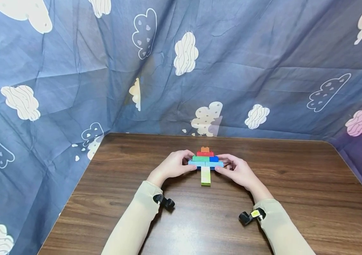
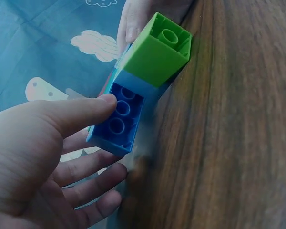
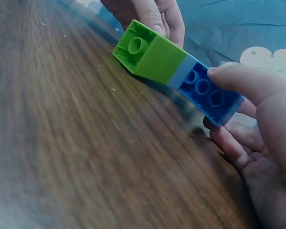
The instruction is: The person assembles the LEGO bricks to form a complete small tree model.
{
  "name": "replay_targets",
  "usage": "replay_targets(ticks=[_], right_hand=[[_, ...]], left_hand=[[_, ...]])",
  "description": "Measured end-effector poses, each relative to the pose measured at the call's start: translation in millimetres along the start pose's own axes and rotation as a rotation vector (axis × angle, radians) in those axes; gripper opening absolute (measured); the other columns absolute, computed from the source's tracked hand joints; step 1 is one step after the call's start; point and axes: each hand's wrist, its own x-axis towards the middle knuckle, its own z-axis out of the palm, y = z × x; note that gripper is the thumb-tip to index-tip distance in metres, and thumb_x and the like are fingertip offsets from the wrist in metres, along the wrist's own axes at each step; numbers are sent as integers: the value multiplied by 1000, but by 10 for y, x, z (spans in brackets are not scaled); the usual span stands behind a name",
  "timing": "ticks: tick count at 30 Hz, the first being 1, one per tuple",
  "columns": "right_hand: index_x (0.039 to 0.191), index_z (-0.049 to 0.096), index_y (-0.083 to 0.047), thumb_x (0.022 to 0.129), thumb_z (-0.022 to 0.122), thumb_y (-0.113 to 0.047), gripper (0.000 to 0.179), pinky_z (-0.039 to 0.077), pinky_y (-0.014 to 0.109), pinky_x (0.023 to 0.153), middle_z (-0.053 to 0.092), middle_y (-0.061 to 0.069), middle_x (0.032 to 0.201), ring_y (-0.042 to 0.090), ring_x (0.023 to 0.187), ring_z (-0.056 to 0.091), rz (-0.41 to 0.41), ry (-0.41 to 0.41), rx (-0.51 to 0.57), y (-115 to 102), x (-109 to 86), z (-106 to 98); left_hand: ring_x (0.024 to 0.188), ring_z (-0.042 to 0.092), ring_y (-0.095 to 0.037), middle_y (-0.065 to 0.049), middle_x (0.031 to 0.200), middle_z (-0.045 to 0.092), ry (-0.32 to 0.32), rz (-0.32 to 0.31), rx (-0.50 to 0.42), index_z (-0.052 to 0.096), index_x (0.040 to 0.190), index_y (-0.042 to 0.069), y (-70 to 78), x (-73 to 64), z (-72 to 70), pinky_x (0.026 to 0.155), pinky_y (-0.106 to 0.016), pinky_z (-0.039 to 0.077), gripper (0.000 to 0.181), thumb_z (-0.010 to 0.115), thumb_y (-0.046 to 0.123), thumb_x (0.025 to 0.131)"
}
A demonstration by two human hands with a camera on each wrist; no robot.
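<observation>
Between the two hands is a tree-shaped model of stacked toy bricks (image 1: 205,164). An orange brick (image 1: 205,149) forms its tip, above a red brick (image 1: 205,154). Below come a green brick (image 1: 201,158) with a dark blue brick (image 1: 213,159), then a wide light blue row. A lime green brick (image 1: 205,176) projects as the trunk, its hollow underside facing the wearer. My left hand (image 1: 177,164) grips the left end, thumb on the blue brick's open underside (image 2: 117,125). My right hand (image 1: 237,170) pinches the right end likewise, thumb at that underside's edge (image 3: 203,88).
The brown wood-grain table (image 1: 295,184) extends around the model and the forearms. Behind it hangs a blue cloth (image 1: 231,71) printed with clouds, meeting the table's back edge. Small black cameras are strapped at the left wrist (image 1: 164,202) and right wrist (image 1: 251,216).
</observation>
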Motion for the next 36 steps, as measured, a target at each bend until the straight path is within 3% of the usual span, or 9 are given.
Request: replay_targets(ticks=[8, 21, 25, 29, 31, 33, 36], right_hand=[[131, 77, -9, 94, 90, -27, 44, 52, 24, 78, 73, 9, 115, 22, 94, 64, -6, -14, -8, 40, -13, -22], [134, 75, -7, 95, 89, -26, 45, 51, 23, 77, 73, 9, 110, 21, 92, 63, 6, -11, -14, 35, 10, -6], [143, 67, -4, 94, 90, -25, 58, 52, 20, 78, 71, 13, 122, 26, 103, 64, 6, -5, 14, 30, 8, 4], [156, 50, 0, 95, 89, -19, 75, 52, 19, 83, 63, 21, 138, 34, 119, 63, 16, 3, 108, -17, -10, -39], [157, 48, 1, 95, 88, -16, 75, 52, 20, 83, 62, 23, 140, 37, 121, 63, -11, 20, 99, -49, -46, -121], [154, 50, 3, 94, 87, -12, 71, 54, 23, 81, 64, 24, 137, 38, 118, 65, -92, 41, 15, -79, -107, -260], [148, 58, 0, 90, 90, -11, 67, 55, 28, 77, 64, 22, 136, 35, 116, 65, -251, 71, -219, -139, -243, -569]], left_hand=[[100, 67, -18, -7, 115, 75, -12, 5, 44, 71, 134, 6, -12, 1, 52, 90, -34, 55, 42, 80, 31, 102], [100, 66, -19, -6, 116, 74, -17, -7, 60, 69, 135, 7, -12, -4, 56, 92, -35, 54, 43, 79, 33, 102], [107, 66, -23, -10, 120, 73, -29, -6, 86, 65, 140, 4, 18, -25, 39, 99, -40, 54, 48, 76, 34, 104], [118, 65, -27, -16, 135, 68, -71, -48, 63, 53, 153, -1, 97, -103, -86, 109, -44, 52, 66, 73, 40, 105], [130, 62, -29, -18, 147, 63, -107, -69, 68, 45, 159, -2, 159, -170, -190, 116, -46, 48, 75, 70, 45, 106], [142, 57, -31, -20, 157, 56, -126, -61, 97, 40, 163, -2, 204, -258, -316, 121, -47, 43, 79, 66, 48, 108], [154, 47, -33, -20, 166, 47, -101, -16, 187, 37, 166, 0, 204, -440, -547, 127, -47, 36, 78, 62, 49, 110]])
